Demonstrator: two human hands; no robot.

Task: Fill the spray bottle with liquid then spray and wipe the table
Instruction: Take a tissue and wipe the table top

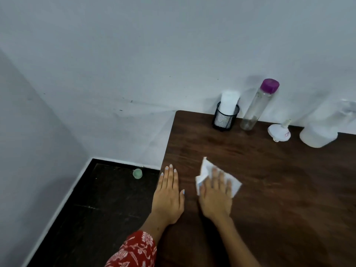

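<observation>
Left hand (pixel 169 197) flat, grip open, on the brown table (pixel 269 189) edge, right hand (pixel 215 197) pressing a white tissue (pixel 207 167) flat under spread fingers, farther back mesh cup (pixel 224 118), purple-capped clear bottle (pixel 257 106), white funnel (pixel 279 132) with unreadable red label, blurred white spray bottle (pixel 319 132) at right.

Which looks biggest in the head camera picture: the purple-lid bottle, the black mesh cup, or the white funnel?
1. Purple-lid bottle, clearly the tallest.
2. Black mesh cup.
3. White funnel, close to the cup in size, so those two are hard to rank.
</observation>
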